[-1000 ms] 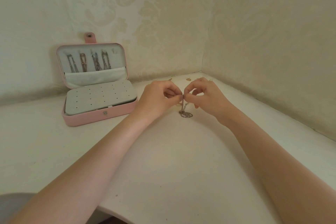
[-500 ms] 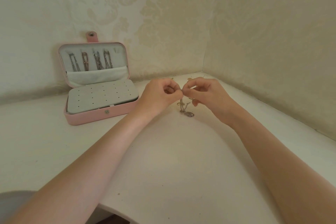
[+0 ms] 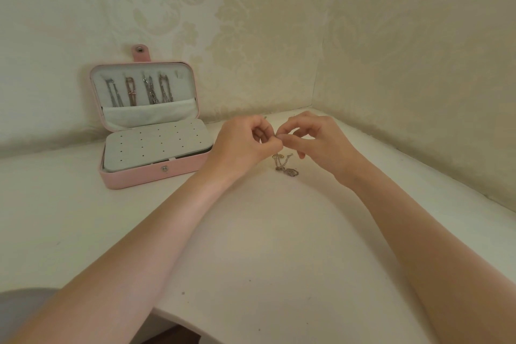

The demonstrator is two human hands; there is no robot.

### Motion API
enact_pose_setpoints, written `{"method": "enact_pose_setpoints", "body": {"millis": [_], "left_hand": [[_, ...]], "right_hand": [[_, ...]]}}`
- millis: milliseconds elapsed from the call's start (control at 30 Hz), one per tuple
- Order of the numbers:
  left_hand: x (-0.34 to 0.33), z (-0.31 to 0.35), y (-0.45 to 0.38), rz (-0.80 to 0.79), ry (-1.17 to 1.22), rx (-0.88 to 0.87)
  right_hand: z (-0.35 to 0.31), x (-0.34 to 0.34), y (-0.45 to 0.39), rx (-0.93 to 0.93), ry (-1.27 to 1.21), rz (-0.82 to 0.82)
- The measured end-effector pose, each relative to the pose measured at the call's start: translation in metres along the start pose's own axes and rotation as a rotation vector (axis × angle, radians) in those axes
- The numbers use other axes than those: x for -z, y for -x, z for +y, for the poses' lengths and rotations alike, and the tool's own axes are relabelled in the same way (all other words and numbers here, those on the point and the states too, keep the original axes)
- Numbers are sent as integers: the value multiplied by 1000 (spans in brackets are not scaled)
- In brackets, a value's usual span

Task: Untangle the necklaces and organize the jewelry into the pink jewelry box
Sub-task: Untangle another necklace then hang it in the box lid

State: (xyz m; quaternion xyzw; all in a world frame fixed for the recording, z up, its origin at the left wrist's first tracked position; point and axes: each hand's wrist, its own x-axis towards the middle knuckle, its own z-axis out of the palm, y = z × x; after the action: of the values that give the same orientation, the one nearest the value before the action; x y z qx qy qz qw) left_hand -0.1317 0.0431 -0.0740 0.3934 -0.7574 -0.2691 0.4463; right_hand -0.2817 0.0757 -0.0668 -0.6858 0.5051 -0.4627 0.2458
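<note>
- Head view: I saw my left hand (image 3: 242,145) and right hand (image 3: 318,140) each in a pinching grip on the necklace (image 3: 284,166), whose tangle hung just below the grip, touching the surface (image 3: 265,232).
- The open pink jewelry box (image 3: 145,126) sat left of the grip.

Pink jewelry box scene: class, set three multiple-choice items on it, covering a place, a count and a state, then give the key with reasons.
1. Where does the pink hinged jewelry box stand?
A. left of the hands
B. right of the hands
C. between the arms

2. How many chains hang in its lid?
A. one
B. four
C. seven

3. The thin metal necklace is
A. hung in the lid
B. pinched by both hands
C. lying untouched

Key: A, it is beside the left hand; B, four hang in a row; B, left and right hand fingers meet on it.
</note>
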Motion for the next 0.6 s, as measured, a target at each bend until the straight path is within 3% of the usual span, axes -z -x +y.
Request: {"method": "enact_pose_setpoints", "body": {"millis": [200, 467, 600], "left_hand": [[1, -3, -2, -39, -59, 39], [1, -5, -2, -142, -218, 9], [1, -2, -1, -103, -109, -2]], "right_hand": [[-4, -4, -3, 46, 2, 74], [-4, -5, -3, 54, 104, -19], [-5, -5, 0, 0, -54, -15]]}}
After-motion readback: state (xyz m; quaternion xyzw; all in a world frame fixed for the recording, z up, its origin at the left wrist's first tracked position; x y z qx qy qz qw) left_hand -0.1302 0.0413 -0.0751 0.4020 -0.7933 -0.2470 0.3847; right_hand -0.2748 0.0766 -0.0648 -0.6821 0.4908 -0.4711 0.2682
